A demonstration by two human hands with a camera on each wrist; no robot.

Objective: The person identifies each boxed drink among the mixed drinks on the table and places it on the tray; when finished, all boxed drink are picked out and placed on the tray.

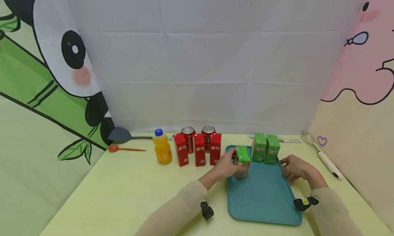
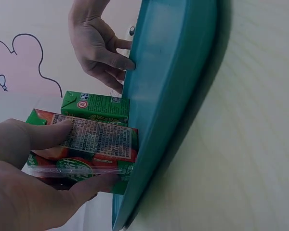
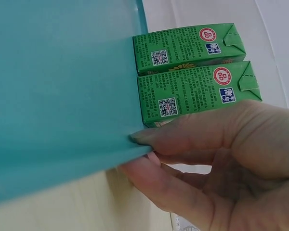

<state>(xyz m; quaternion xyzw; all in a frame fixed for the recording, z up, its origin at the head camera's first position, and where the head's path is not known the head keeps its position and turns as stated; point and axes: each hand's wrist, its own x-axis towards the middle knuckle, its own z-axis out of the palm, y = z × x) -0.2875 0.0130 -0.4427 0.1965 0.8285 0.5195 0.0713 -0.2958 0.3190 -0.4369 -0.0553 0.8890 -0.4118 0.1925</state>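
My left hand grips a juice carton with a green top, thumb on one side and fingers on the other. In the left wrist view the carton shows printed text, and its base is right at the surface of the blue-green tray. At the tray's right edge, my right hand pinches the rim between thumb and fingers, as the right wrist view shows. Two green drink cartons stand side by side at the tray's far end, just beyond the right thumb.
Left of the tray stand several red cartons, two red cans behind them and an orange juice bottle. A dark spatula and an orange spoon lie far left. A whisk lies along the right wall.
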